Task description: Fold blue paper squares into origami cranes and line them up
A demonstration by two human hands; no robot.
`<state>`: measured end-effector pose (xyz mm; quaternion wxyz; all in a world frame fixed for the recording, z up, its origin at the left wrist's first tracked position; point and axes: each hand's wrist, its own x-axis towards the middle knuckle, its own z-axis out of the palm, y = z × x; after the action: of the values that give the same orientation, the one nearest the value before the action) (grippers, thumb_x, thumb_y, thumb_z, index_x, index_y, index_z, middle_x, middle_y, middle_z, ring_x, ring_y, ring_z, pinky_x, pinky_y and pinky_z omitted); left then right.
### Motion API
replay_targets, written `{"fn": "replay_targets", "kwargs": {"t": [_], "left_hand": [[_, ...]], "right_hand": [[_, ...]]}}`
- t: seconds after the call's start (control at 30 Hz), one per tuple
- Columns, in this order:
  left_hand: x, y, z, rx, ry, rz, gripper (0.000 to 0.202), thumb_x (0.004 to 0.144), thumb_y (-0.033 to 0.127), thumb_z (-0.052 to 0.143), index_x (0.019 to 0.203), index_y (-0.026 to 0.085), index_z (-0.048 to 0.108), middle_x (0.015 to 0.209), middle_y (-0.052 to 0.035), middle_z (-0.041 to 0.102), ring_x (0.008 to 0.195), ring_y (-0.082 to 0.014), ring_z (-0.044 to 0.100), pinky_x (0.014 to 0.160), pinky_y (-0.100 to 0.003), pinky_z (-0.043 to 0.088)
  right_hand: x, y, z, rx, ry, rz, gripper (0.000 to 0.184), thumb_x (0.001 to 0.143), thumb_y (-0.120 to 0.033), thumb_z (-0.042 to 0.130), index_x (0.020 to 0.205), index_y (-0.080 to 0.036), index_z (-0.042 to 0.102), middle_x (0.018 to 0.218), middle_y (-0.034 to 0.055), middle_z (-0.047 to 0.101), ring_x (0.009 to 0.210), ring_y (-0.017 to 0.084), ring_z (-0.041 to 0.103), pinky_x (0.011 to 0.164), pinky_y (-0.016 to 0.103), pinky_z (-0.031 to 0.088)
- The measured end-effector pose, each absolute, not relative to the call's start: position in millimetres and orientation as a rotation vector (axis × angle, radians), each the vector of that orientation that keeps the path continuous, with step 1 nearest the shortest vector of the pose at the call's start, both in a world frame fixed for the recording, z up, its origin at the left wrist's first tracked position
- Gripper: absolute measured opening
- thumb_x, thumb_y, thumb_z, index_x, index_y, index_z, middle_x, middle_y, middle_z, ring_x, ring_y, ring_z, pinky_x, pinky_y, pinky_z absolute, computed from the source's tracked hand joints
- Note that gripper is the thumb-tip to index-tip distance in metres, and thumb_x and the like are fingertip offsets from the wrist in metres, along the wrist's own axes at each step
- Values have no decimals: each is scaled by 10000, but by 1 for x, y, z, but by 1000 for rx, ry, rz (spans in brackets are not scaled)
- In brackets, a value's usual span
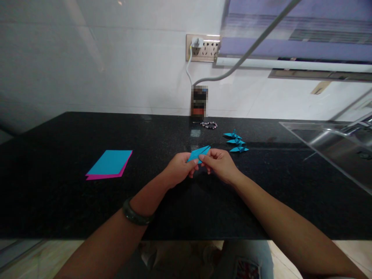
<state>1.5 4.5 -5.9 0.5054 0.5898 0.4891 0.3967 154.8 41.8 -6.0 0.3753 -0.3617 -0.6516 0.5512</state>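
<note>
Pinching a narrow, pointed piece of folded blue paper (198,153) between them, the left hand (178,169) and right hand (221,164) hold it just above the black speckled stone tabletop (58,201), fingers closed on its lower end. Three small folded blue paper cranes (236,142) sit near the right hand; a stack of blue and pink paper sheets (109,164) lies well apart to the left.

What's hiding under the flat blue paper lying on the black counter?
A pink sheet lies under the blue sheet; only its front and right edges peek out. The rest is covered, so any more sheets in the pile cannot be seen.
</note>
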Motion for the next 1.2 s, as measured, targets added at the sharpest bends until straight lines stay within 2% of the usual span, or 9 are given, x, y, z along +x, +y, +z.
{"fn": "replay_targets", "kwargs": {"t": [0.3,0.43,0.53,0.63,0.77,0.97,1.1,1.2], "left_hand": [[1,2,-3,1356,1087,913,192,763,261,493,645,113,529,495,23,498,423,-67,457,444,-201,388],[-1,3,-3,1214,936,893,82,711,171,539,738,101,572,619,-6,573,537,-78,544,580,-236,467],[-1,2,-2,1112,893,893,144,645,97,570,787,98,596,742,-33,614,628,-89,582,682,-264,482],[0,2,-1,1108,967,913,124,681,169,579,782,101,602,754,-45,624,610,-90,583,636,-248,480],[0,2,-1,1174,1118,980,207,707,312,599,721,108,570,631,-19,596,519,-78,545,530,-216,450],[1,1,1,1245,1148,1011,189,695,284,608,679,106,547,570,-1,570,488,-74,522,505,-206,421],[1,1,1,1269,1138,1007,186,691,288,607,701,109,555,567,6,562,490,-77,512,507,-213,416],[0,0,2,1268,1122,1015,191,692,293,605,675,113,544,570,9,554,489,-72,502,507,-210,409]], "right_hand": [[155,41,-2,-1023,-1662,1349,272,717,-328,576,535,-155,473,465,-38,504,336,48,394,346,189,308],[158,44,-3,-1009,-1627,1372,268,711,-327,582,537,-157,470,477,-33,516,337,49,395,346,192,314],[160,46,-3,-998,-1604,1380,269,706,-327,587,535,-156,471,488,-30,521,344,49,401,348,192,318],[161,45,-2,-984,-1610,1378,279,705,-334,589,528,-157,466,480,-33,512,344,50,398,346,192,314],[158,41,-1,-977,-1618,1400,289,707,-354,587,536,-157,463,472,-39,501,348,50,393,355,195,324],[156,38,-1,-876,-1672,1442,245,655,-366,639,657,-148,525,521,-51,483,401,50,402,368,180,331],[156,37,0,-915,-1675,1394,262,683,-379,616,605,-146,524,504,-37,505,378,51,395,368,191,309],[156,40,-2,-919,-1681,1405,356,736,-447,546,559,-138,533,459,-18,505,371,56,398,380,195,315]]}}
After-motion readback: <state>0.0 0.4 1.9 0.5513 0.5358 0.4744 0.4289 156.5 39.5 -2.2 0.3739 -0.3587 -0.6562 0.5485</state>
